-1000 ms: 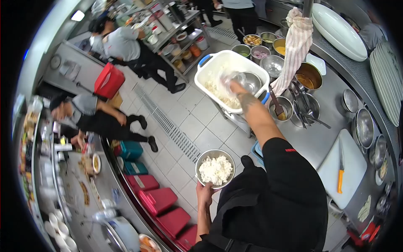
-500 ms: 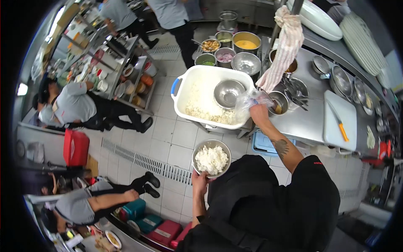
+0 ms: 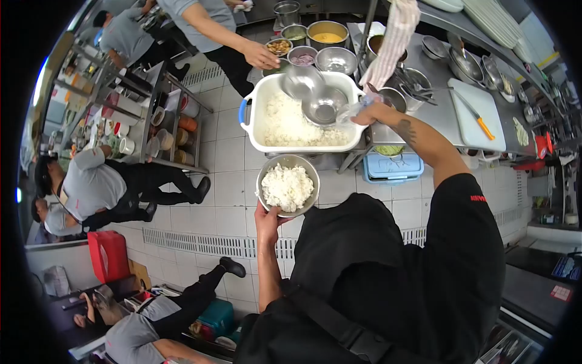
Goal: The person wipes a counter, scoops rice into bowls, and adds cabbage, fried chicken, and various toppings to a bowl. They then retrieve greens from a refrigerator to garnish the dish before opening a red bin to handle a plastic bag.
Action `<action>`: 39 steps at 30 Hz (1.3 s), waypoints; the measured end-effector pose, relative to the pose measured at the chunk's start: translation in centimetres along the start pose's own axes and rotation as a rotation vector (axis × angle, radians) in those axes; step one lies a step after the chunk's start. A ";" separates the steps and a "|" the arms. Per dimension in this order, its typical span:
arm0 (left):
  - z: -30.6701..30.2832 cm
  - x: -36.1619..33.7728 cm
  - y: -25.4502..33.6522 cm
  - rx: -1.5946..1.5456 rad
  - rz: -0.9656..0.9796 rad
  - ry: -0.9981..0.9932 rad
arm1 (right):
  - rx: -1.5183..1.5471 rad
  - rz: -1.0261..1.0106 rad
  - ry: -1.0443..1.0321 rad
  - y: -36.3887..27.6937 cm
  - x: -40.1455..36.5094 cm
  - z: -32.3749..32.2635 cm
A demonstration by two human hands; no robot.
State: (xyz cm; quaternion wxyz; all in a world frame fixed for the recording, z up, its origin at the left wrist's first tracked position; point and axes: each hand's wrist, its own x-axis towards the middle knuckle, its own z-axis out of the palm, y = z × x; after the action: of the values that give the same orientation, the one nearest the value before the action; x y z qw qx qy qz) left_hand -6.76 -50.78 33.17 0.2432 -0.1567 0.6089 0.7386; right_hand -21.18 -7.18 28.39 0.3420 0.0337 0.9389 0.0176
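My left hand (image 3: pixel 270 221) grips the near rim of a metal bowl (image 3: pixel 315 185) heaped with white rice (image 3: pixel 288 187), held above the floor. My right hand (image 3: pixel 367 113) is at the right end of a white tub (image 3: pixel 257 138), closed on a crumpled clear plastic bag (image 3: pixel 350 113); its fingertips are partly hidden. Inside the tub lie loose rice (image 3: pixel 282 118) and an empty metal bowl (image 3: pixel 325 108), next to the bag. A second metal bowl (image 3: pixel 301 82), smeared by motion, hangs over the tub's far side, near a co-worker's hand (image 3: pixel 260 56).
Behind the tub stand pots, one of yellow liquid (image 3: pixel 327 37). A striped cloth (image 3: pixel 394 45) hangs at the right. A knife (image 3: pixel 476 115) lies on a white cutting board (image 3: pixel 488 130). Below is a blue box (image 3: pixel 394 167). Co-workers stand at left near a shelf rack (image 3: pixel 163 115).
A co-worker's arm has come in from the far left, and a second, blurred metal bowl now shows over the tub. My view has shifted; my left hand still holds the rice bowl.
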 end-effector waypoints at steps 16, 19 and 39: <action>-3.9 -0.2 -2.0 0.055 -0.119 -0.038 | -0.207 0.048 0.445 -1.5 -3.1 0.5; -4.2 0.2 -1.6 0.017 -0.066 -0.043 | -0.306 0.071 0.258 -3.0 -6.5 -0.8; 3.9 2.8 3.4 0.129 -0.142 -0.241 | 1.191 -0.080 0.384 -10.8 -18.9 3.2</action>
State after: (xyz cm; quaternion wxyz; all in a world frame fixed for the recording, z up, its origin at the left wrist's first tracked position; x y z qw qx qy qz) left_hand -10.67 -46.93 35.31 0.3756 -0.0935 0.6088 0.6925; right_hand -5.29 -19.29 37.45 0.0900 0.1796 0.8330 -0.5156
